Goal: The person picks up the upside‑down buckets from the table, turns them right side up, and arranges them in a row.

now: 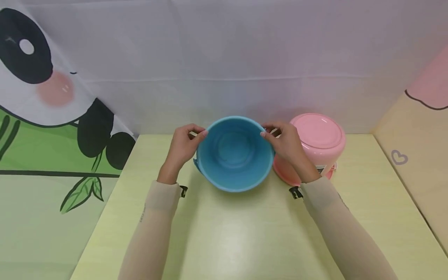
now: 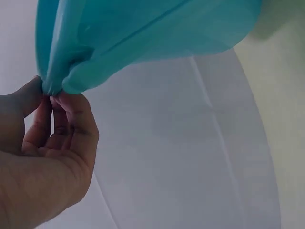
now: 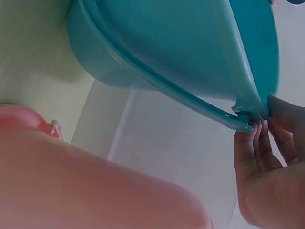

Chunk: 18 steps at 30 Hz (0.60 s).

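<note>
Both hands hold a blue plastic bucket (image 1: 234, 155) by opposite sides of its rim, and its open mouth is tilted toward the head camera. My left hand (image 1: 183, 144) pinches the rim at the left, between thumb and fingers. On the other side my right hand (image 1: 287, 142) pinches the rim beside the point where the thin blue handle (image 3: 167, 95) joins it. In the right wrist view that handle runs along the outside of the bucket. The left wrist view shows the thumb and curled fingers of the left hand (image 2: 62, 138) meeting at the rim.
A pink plastic container (image 1: 318, 132) with a round, flat top stands at the back right of the pale table (image 1: 231, 233), partly behind the right hand. A light cloth wall (image 1: 227, 50) rises behind. Printed panels with cartoon drawings flank the table left and right.
</note>
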Available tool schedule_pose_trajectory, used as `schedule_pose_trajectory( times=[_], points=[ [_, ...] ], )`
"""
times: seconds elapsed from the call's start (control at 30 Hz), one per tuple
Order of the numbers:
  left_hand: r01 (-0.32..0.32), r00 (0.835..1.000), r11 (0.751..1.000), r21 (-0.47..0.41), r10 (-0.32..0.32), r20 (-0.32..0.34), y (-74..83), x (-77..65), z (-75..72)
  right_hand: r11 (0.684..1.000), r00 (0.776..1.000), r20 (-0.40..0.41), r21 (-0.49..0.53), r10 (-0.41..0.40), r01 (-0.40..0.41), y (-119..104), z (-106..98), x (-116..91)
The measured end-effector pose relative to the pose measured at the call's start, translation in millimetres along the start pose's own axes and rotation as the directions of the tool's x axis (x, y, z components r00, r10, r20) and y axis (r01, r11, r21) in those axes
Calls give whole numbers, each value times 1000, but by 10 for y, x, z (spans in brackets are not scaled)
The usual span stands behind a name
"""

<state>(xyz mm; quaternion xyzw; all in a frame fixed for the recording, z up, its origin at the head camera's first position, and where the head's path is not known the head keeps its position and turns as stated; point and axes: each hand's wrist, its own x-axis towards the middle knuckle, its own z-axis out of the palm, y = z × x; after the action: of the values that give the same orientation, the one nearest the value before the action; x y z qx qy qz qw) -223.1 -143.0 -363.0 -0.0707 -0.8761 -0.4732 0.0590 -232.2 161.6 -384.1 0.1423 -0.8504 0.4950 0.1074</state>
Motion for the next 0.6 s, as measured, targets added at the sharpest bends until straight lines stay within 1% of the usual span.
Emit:
schedule_pose_trajectory(
  times=[0.1, 0.17, 0.27, 0.4, 0.6],
  points=[
    [5, 1000, 1000, 5, -5, 14, 8, 23, -19, 1000, 1000, 7, 0, 8, -8, 2, 1, 22],
    [5, 1000, 1000, 6, -5, 1, 2, 43, -14, 1000, 1000, 8, 9, 8, -8, 2, 8, 37],
    [19, 999, 1000, 8, -19, -34, -21, 74, 15, 1000, 1000, 8, 23, 8, -8, -4, 19, 54],
    [37, 997, 999, 17, -36, -74, -32, 120, 48, 1000, 1000, 11, 6, 11, -11, -20, 21, 79],
    [43, 996, 999, 34, -40, -81, -20, 199, 74, 999, 1000, 16, -31, 27, -26, -12, 7, 137]
  ],
)
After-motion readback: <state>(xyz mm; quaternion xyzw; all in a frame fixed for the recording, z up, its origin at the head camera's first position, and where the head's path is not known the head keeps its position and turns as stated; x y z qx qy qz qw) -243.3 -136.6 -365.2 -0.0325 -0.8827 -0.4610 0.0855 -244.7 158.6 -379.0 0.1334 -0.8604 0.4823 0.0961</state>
